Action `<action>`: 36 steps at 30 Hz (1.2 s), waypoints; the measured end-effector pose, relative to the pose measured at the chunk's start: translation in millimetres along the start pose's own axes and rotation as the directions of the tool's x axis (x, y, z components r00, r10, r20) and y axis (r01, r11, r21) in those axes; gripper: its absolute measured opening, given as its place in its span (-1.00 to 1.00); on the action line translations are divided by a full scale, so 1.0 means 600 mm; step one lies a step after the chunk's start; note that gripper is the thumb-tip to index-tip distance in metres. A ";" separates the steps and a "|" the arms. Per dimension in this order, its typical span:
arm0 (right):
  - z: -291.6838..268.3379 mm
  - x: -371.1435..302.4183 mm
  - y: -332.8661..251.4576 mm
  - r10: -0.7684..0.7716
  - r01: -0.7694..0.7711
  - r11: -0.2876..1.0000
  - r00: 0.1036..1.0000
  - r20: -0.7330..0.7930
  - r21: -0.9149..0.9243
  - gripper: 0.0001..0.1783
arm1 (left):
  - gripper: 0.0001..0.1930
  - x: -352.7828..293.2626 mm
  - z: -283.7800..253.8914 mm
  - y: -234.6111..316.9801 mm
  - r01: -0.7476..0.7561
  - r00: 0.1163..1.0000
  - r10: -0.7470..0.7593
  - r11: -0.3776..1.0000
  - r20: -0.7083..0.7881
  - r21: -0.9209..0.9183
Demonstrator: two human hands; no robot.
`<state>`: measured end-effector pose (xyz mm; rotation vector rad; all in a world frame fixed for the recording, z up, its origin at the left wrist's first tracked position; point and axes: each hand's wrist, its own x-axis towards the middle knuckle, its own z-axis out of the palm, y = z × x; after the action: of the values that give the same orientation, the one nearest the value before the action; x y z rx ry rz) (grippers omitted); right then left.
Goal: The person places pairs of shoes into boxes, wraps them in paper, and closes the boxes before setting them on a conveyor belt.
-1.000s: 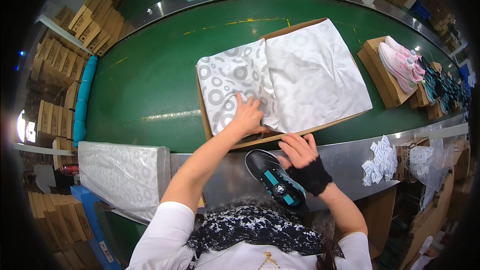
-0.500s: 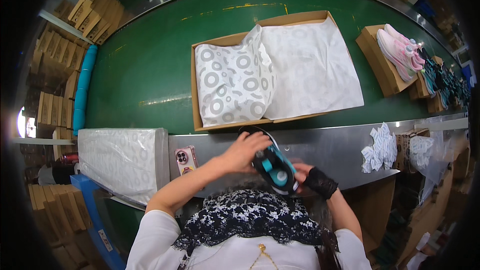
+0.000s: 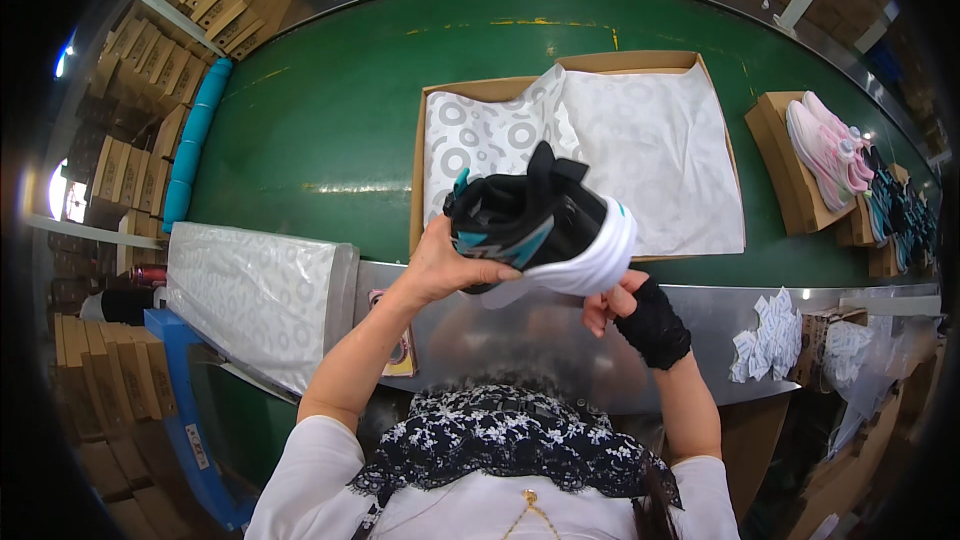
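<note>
A black and teal sneaker with a thick white sole is lifted over the near edge of the open box. Its dark opening faces up, and a black strap or tongue sticks up from it. My left hand grips one end of the shoe, thumb along its side. Beside the white toe, my right hand, in a black fingerless glove, has curled fingers close to the sole; whether they touch it or pinch something small is unclear. Behind the shoe, white patterned tissue paper lines the cardboard box.
Wrapped patterned paper lies at the left, beside a partly covered phone. White packets are heaped on the metal ledge. Pink sneakers rest on a carton at the right of the green table, near more shoes.
The sneaker has risen and turned, moving from near my body to above the box's front edge. My left hand has shifted down and leftward around it; the right has moved slightly up.
</note>
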<state>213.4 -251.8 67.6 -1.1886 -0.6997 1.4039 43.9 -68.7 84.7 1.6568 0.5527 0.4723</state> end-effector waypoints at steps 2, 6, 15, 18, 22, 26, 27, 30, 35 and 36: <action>-0.007 0.004 0.024 -0.025 0.024 0.999 1.000 0.013 0.025 -0.68 | -0.43 0.014 -0.005 -0.006 0.059 0.995 -0.061 0.998 -0.076 -0.036; -0.037 -0.011 0.049 0.124 -0.129 0.988 0.990 -0.061 -0.086 -0.72 | -0.45 0.048 -0.022 -0.011 0.327 0.945 -0.326 0.945 0.038 -0.024; -0.022 0.032 -0.034 -0.115 0.102 0.990 0.983 -0.145 -0.095 -0.76 | -0.42 0.036 0.026 -0.004 0.042 0.740 -0.197 0.968 0.644 0.247; -0.005 0.035 -0.061 -0.117 0.106 0.973 0.992 -0.044 -0.203 -0.77 | -0.36 0.031 0.029 0.009 0.016 0.702 -0.197 0.965 0.685 0.261; 0.009 0.038 -0.056 -0.103 0.103 0.962 0.995 0.016 -0.251 -0.80 | -0.34 0.012 0.015 0.003 -0.066 0.716 -0.174 0.947 0.676 0.313; 0.025 0.044 -0.058 -0.102 0.104 0.974 0.995 0.020 -0.202 -0.79 | -0.29 0.000 0.011 0.017 0.033 0.688 -0.203 0.968 0.696 0.249; 0.025 0.045 -0.057 -0.092 0.093 0.980 0.996 0.015 -0.177 -0.79 | -0.23 -0.001 0.009 0.016 0.046 0.678 -0.222 0.964 0.700 0.261; 0.033 0.055 -0.053 -0.021 0.006 0.992 0.993 -0.115 -0.125 -0.77 | -0.36 -0.004 0.008 -0.008 0.039 0.808 -0.104 0.992 0.580 0.123; -0.025 0.057 0.045 -0.164 0.152 0.979 0.983 -0.082 -0.137 -0.72 | -0.27 0.057 -0.043 -0.099 0.326 0.945 -0.328 0.931 0.015 -0.165; -0.031 0.048 0.060 0.077 -0.075 0.987 0.997 0.009 -0.140 -0.69 | -0.24 0.088 -0.037 -0.102 0.318 0.919 -0.389 0.829 -0.068 -0.459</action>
<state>221.1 -235.4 21.3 -1.3279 -0.7795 1.4468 67.2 -12.3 27.6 1.0538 0.7924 0.4175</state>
